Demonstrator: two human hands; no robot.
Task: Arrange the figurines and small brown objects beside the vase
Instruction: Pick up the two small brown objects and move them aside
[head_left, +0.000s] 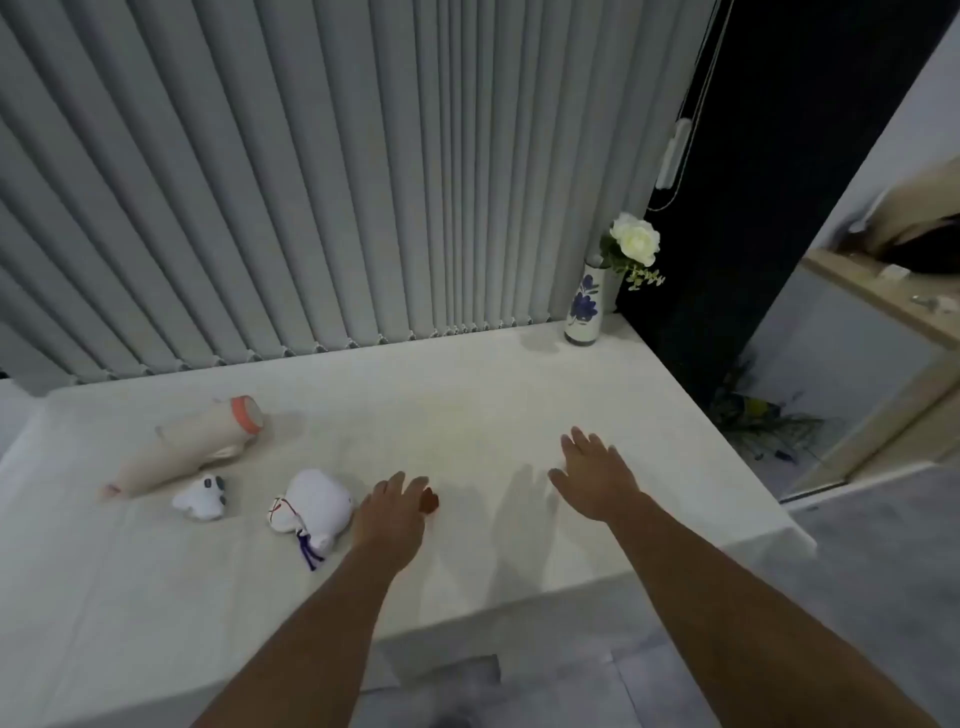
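A white vase (584, 307) with a blue flower pattern holds a white rose at the table's far right corner. On the left lie a long beige plush figurine (189, 444) with an orange ring, a small white figurine (201, 498) and a larger white figurine (310, 506) with a blue cord. A small brown object (430, 502) rests at the fingertips of my left hand (392, 512), which hovers over it with fingers apart and partly hides it. My right hand (595, 475) is spread flat above the bare cloth, holding nothing.
The table (467, 395) wears a white cloth and backs onto grey vertical blinds (311, 182). Its right edge drops to a grey floor beside a dark panel and a mirror or doorway (857, 364).
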